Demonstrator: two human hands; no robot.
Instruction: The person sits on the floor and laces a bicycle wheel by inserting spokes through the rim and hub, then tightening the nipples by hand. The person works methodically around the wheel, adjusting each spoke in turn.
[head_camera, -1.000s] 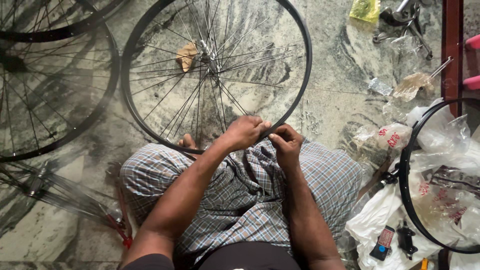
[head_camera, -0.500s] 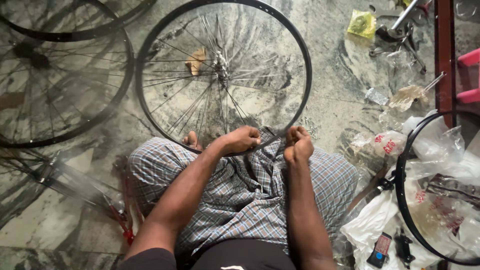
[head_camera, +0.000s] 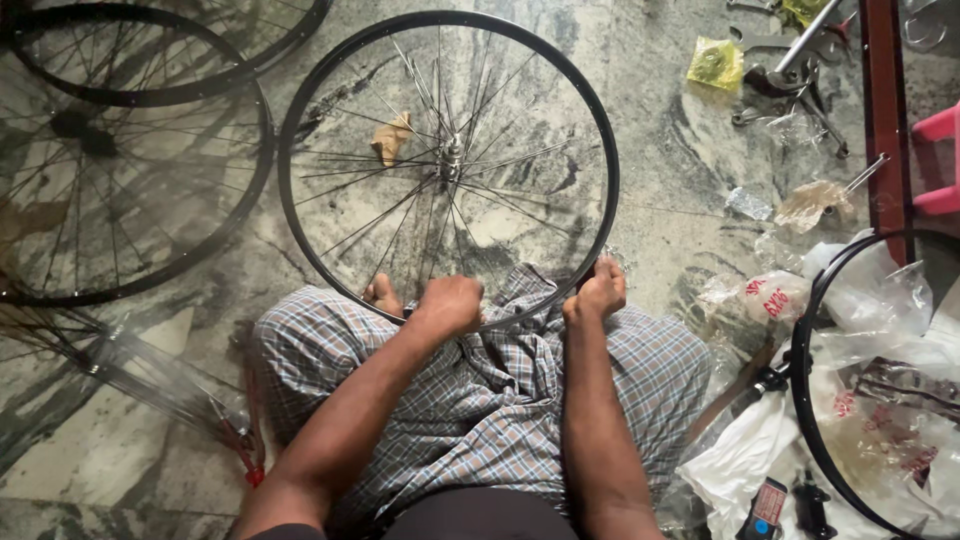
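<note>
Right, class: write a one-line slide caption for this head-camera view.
Seated on a marble floor, left hand and right hand grip a spoked bicycle wheel.

Soft even daylight, sharp, faint shadows.

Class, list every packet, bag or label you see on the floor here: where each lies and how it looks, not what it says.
Yellow packet: top right, small, square, crinkled.
Clear bag: right of the knee, red print.
White bags: lower right under a black rim, crumpled, red print.
Small label: bottom right, red and blue.
No screens.
</note>
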